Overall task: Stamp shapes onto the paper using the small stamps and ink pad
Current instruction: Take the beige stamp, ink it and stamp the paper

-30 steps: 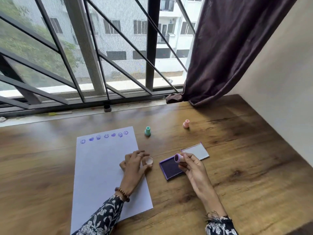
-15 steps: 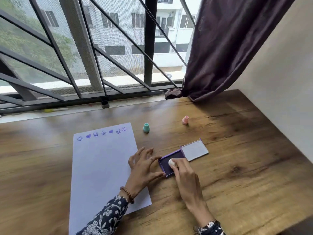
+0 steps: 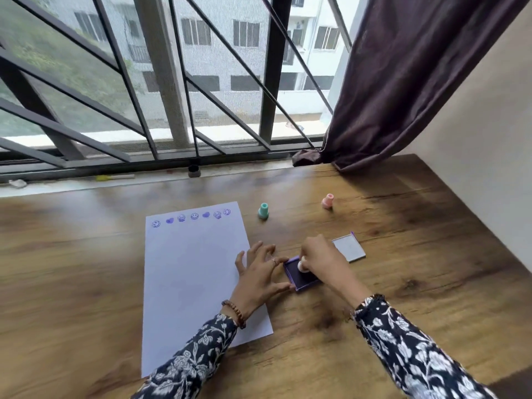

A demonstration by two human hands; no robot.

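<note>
Right hand (image 3: pixel 319 259) pinched stamp (image 3: pixel 302 266) down on ink pad (image 3: pixel 299 276) to load ink; left hand (image 3: pixel 259 272), fingers spread and empty, steadied pad's edge.

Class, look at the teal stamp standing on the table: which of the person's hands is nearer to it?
Left. The left hand lies spread at the paper's edge, just nearer the camera than the teal stamp. The right hand is farther right, pressing a stamp on the ink pad.
</note>
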